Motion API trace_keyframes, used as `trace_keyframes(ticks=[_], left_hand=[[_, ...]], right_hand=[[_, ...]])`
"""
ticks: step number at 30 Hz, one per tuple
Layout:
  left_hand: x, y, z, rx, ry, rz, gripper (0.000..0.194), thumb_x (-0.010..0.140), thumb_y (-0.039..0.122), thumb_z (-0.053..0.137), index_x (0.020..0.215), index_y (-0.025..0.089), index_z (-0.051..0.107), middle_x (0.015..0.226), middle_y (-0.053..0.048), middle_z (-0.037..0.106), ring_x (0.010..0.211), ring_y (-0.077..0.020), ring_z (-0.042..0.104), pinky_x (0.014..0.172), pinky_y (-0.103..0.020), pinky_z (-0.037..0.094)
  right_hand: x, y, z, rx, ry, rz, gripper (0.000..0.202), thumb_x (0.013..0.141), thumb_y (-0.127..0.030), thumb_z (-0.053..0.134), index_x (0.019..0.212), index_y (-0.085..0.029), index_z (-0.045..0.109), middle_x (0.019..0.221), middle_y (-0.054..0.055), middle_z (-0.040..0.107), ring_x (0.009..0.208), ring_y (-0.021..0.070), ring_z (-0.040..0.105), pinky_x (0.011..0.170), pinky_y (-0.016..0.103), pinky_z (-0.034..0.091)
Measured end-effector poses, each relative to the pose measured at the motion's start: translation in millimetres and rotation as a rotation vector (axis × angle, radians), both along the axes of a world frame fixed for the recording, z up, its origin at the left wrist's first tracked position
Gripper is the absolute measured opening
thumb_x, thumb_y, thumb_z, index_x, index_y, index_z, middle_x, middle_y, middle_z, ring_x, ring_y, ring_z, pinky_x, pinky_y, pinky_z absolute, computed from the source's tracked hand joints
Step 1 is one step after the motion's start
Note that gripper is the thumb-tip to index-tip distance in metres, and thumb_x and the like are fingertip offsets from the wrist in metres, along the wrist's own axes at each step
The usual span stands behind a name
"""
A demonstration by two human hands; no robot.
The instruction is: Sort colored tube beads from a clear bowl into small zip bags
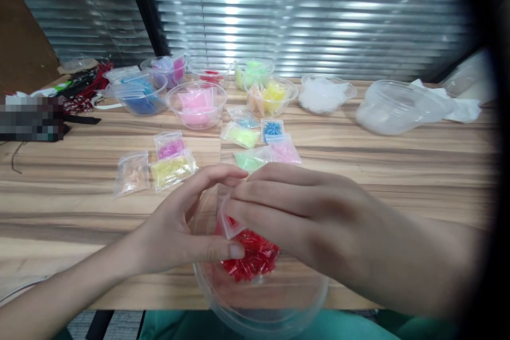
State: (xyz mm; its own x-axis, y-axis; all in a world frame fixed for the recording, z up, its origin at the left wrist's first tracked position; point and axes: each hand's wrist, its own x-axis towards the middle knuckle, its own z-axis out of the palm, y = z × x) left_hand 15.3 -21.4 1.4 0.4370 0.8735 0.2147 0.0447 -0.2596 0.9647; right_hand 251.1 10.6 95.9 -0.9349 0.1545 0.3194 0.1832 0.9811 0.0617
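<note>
A clear plastic bowl stands at the table's front edge beneath both my hands. Short red tube-shaped pieces lie heaped in it. My right hand reaches in from the right over the heap, its fingers pressed together on a small clear zip bag; its thumb is hidden. On the other side, my left hand curves around the bag, thumb and fingers wide apart. The left fingertips come close to the right ones, and the left thumb lies in front of the red pieces.
Small zip bags with coloured pieces, such as yellow, orange and blue, lie beyond my hands. Behind them stand several clear bowls with coloured contents, one pink. Stacked clear containers stand at the right, cords at the left.
</note>
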Motion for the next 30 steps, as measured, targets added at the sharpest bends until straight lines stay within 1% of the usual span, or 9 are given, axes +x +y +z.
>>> trace_keyframes(ticks=[3, 7, 11, 14, 16, 19, 22, 25, 30], left_hand=[[0.3, -0.6, 1.5, -0.008, 0.009, -0.002, 0.075, 0.079, 0.029, 0.089, 0.144, 0.041, 0.053, 0.147, -0.001, 0.057, 0.139, -0.0275, 0.051, 0.116, -0.04, 0.046], [2.4, -0.4, 4.5, -0.034, 0.028, -0.012, 0.075, 0.079, 0.026, 0.088, 0.143, 0.043, 0.053, 0.144, 0.0, 0.058, 0.136, -0.0256, 0.054, 0.115, -0.038, 0.047], [4.4, 0.4, 6.8, -0.024, 0.006, -0.008, 0.074, 0.078, 0.025, 0.089, 0.141, 0.042, 0.055, 0.139, -0.001, 0.061, 0.132, -0.0278, 0.057, 0.112, -0.042, 0.05], [4.4, 0.0, 7.9, -0.019, 0.005, -0.011, 0.073, 0.076, 0.025, 0.09, 0.139, 0.041, 0.057, 0.143, -0.001, 0.06, 0.137, -0.0295, 0.053, 0.117, -0.044, 0.046], [3.8, -0.6, 8.5, -0.04, 0.017, -0.013, 0.071, 0.077, 0.025, 0.09, 0.138, 0.042, 0.057, 0.143, 0.001, 0.059, 0.139, -0.0292, 0.051, 0.119, -0.044, 0.043], [2.6, -0.9, 8.7, -0.076, 0.022, -0.019, 0.072, 0.078, 0.023, 0.088, 0.139, 0.042, 0.056, 0.143, 0.001, 0.059, 0.139, -0.0284, 0.051, 0.118, -0.041, 0.044], [1.8, -0.2, 7.9, -0.081, 0.001, -0.034, 0.073, 0.078, 0.021, 0.087, 0.14, 0.041, 0.055, 0.143, 0.0, 0.059, 0.139, -0.0276, 0.052, 0.116, -0.038, 0.046], [1.5, 0.3, 7.0, -0.075, -0.008, -0.046, 0.074, 0.077, 0.019, 0.088, 0.14, 0.042, 0.055, 0.142, 0.001, 0.059, 0.139, -0.0276, 0.052, 0.118, -0.039, 0.044], [3.1, 0.9, 9.8, -0.078, -0.023, -0.053, 0.074, 0.078, 0.018, 0.087, 0.141, 0.039, 0.056, 0.143, 0.001, 0.059, 0.141, -0.0298, 0.051, 0.12, -0.041, 0.043]], right_hand=[[-0.7, 1.1, 0.8, -0.051, -0.014, -0.006, 0.022, 0.097, -0.003, 0.057, 0.09, -0.015, 0.074, 0.092, 0.002, 0.073, 0.093, 0.0167, 0.062, 0.089, 0.026, 0.051], [-0.1, 4.8, 0.4, -0.141, -0.042, -0.008, 0.015, 0.093, -0.003, 0.063, 0.084, -0.015, 0.069, 0.09, 0.001, 0.069, 0.089, 0.0153, 0.06, 0.082, 0.026, 0.049], [0.1, 6.7, 1.1, -0.289, 0.0, 0.014, 0.019, 0.094, 0.0, 0.055, 0.103, -0.015, 0.063, 0.098, 0.001, 0.067, 0.086, 0.013, 0.058, 0.075, 0.025, 0.048], [-1.2, 7.1, 2.0, -0.39, 0.051, 0.015, 0.025, 0.096, 0.002, 0.048, 0.11, -0.014, 0.06, 0.098, 0.001, 0.066, 0.081, 0.0114, 0.056, 0.07, 0.023, 0.047], [-1.7, 8.5, 1.9, -0.392, 0.06, 0.017, 0.025, 0.096, 0.003, 0.047, 0.105, -0.013, 0.063, 0.097, 0.002, 0.067, 0.083, 0.011, 0.057, 0.072, 0.022, 0.049], [-1.2, 11.9, 1.0, -0.29, 0.044, 0.055, 0.023, 0.095, 0.005, 0.053, 0.097, -0.011, 0.069, 0.099, 0.003, 0.071, 0.089, 0.0115, 0.061, 0.08, 0.02, 0.051], [-0.7, 14.0, 0.2, -0.211, 0.03, 0.062, 0.02, 0.094, 0.003, 0.059, 0.096, -0.012, 0.073, 0.099, 0.002, 0.073, 0.086, 0.0119, 0.062, 0.079, 0.019, 0.052], [-1.6, 13.9, -0.5, -0.273, 0.044, 0.054, 0.021, 0.099, -0.003, 0.056, 0.093, -0.014, 0.073, 0.098, 0.001, 0.074, 0.084, 0.0118, 0.062, 0.08, 0.02, 0.052], [-4.0, 13.2, -2.2, -0.393, 0.084, 0.061, 0.022, 0.103, -0.003, 0.048, 0.106, -0.012, 0.069, 0.106, 0.003, 0.072, 0.084, 0.0103, 0.062, 0.076, 0.021, 0.051]])
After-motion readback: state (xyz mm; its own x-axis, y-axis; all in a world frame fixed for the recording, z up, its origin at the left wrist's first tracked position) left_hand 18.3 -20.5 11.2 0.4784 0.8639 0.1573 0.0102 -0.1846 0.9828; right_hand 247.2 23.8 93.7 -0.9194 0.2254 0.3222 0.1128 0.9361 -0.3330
